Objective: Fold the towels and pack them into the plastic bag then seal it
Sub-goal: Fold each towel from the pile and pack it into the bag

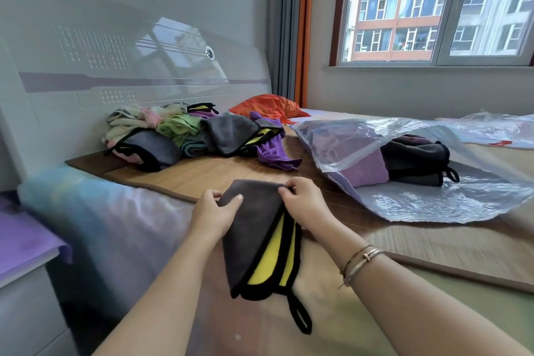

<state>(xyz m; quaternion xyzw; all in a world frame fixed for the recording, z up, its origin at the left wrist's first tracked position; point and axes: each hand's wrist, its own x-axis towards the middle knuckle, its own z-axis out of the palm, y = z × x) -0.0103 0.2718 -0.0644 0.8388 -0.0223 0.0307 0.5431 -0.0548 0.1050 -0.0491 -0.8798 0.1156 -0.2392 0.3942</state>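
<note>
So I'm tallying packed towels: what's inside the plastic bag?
Inside the plastic bag lie a folded purple towel and a dark grey stack. Anything beneath them is hidden.

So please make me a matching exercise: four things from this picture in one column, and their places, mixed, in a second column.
Things:
1. grey and yellow microfibre towel
2. folded purple towel
3. orange cloth bundle
4. pile of unfolded mixed towels

Places:
A. against the headboard
B. inside the clear plastic bag
C. held between both hands, left and right
D. near the curtain, behind the bag

Pairs: 1-C, 2-B, 3-D, 4-A
</note>
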